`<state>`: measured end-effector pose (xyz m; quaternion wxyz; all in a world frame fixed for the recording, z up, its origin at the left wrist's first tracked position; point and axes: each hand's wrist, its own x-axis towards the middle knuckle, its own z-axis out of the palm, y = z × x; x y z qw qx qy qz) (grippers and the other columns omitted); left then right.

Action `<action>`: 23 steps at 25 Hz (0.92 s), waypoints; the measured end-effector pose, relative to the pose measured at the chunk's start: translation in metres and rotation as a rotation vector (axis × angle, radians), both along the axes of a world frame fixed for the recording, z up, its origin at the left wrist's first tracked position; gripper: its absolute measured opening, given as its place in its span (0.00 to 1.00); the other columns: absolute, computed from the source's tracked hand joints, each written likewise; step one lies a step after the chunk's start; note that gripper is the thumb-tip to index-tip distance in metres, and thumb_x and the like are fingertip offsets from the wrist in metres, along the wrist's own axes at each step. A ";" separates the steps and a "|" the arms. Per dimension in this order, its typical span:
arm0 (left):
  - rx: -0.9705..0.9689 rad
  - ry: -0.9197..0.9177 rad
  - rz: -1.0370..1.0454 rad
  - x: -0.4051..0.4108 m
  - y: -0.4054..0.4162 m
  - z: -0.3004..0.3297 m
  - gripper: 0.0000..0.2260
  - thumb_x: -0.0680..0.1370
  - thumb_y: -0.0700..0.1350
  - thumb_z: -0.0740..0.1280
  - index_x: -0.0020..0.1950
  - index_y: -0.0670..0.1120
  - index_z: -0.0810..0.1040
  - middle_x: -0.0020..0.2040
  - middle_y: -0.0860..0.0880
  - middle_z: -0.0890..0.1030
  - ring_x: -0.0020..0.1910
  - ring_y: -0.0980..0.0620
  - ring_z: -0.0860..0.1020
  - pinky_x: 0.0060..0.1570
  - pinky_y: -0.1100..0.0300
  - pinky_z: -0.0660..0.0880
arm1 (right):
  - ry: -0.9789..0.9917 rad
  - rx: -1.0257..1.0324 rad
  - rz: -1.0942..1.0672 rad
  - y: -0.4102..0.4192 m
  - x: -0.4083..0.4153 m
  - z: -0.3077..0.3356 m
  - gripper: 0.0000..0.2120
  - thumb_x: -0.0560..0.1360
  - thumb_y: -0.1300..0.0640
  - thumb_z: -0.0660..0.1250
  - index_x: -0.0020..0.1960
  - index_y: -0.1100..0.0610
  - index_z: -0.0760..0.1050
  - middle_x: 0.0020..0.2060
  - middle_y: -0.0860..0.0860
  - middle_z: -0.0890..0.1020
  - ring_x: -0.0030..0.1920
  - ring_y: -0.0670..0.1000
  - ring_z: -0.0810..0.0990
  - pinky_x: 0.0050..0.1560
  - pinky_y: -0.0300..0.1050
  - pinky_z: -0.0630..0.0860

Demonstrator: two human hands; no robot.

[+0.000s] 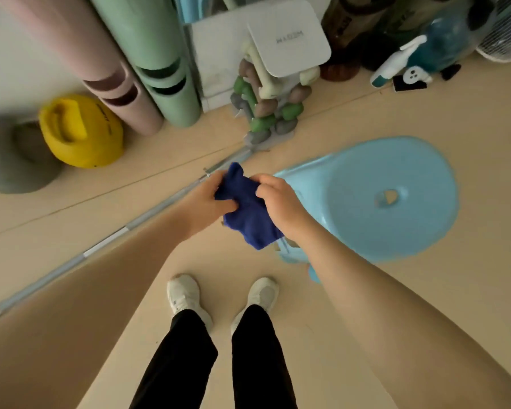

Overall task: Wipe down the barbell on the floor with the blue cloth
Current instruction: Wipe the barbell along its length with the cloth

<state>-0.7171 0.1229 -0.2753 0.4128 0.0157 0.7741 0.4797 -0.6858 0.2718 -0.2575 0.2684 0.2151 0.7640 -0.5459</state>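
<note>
Barbell (106,245) lies diagonally on floor (425,290), untouched. Left hand (207,202) and right hand (278,202), arms outstretched, both grip bunched blue cloth (247,214) above it. White box lettering too blurred to read.

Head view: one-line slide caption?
Standing person bunches blue cloth in left hand and right hand above barbell on floor, beside light-blue stool.

Both bare forearms reach forward and converge in front of the body. The left hand (207,199) and right hand (278,202) sit close together, fingers curled, each gripping the blue cloth (245,208) bunched between them.
</note>
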 end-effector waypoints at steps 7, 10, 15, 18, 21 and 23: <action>-0.143 0.064 0.194 -0.029 -0.100 -0.088 0.21 0.72 0.41 0.69 0.64 0.43 0.71 0.52 0.45 0.78 0.47 0.48 0.76 0.40 0.63 0.75 | -0.005 -0.091 0.009 -0.102 -0.026 -0.090 0.12 0.74 0.59 0.64 0.58 0.53 0.73 0.51 0.50 0.80 0.54 0.51 0.77 0.57 0.46 0.73; -0.294 0.143 0.164 -0.028 -0.109 -0.159 0.25 0.77 0.39 0.64 0.72 0.42 0.61 0.64 0.42 0.73 0.61 0.42 0.73 0.60 0.53 0.69 | -0.037 -0.032 -0.097 -0.109 -0.023 -0.153 0.12 0.75 0.60 0.64 0.58 0.55 0.75 0.49 0.50 0.81 0.51 0.50 0.78 0.55 0.45 0.73; -0.367 0.139 0.124 -0.042 -0.100 -0.265 0.20 0.78 0.43 0.63 0.70 0.43 0.66 0.65 0.43 0.72 0.61 0.43 0.73 0.61 0.53 0.69 | -0.050 0.178 -0.144 -0.080 -0.059 -0.267 0.10 0.75 0.58 0.62 0.56 0.55 0.76 0.48 0.50 0.80 0.53 0.54 0.78 0.56 0.50 0.74; -0.373 0.205 0.108 -0.072 -0.088 -0.324 0.16 0.79 0.43 0.61 0.66 0.42 0.71 0.64 0.43 0.73 0.60 0.43 0.74 0.59 0.54 0.70 | 0.005 0.363 -0.154 -0.064 -0.100 -0.327 0.12 0.75 0.61 0.58 0.57 0.56 0.72 0.49 0.52 0.78 0.55 0.57 0.76 0.53 0.47 0.71; -0.387 0.300 0.074 -0.104 -0.072 -0.380 0.15 0.79 0.42 0.61 0.66 0.43 0.72 0.65 0.44 0.72 0.63 0.43 0.72 0.60 0.54 0.68 | 0.293 0.649 0.022 -0.044 -0.143 -0.378 0.17 0.73 0.64 0.59 0.62 0.58 0.71 0.54 0.59 0.77 0.55 0.61 0.75 0.49 0.49 0.70; -0.425 0.327 0.029 -0.118 -0.062 -0.412 0.17 0.79 0.44 0.62 0.67 0.45 0.70 0.68 0.45 0.69 0.65 0.44 0.69 0.63 0.52 0.67 | 0.521 0.850 0.227 -0.038 -0.161 -0.408 0.20 0.73 0.64 0.62 0.65 0.59 0.69 0.55 0.62 0.76 0.52 0.63 0.76 0.45 0.52 0.73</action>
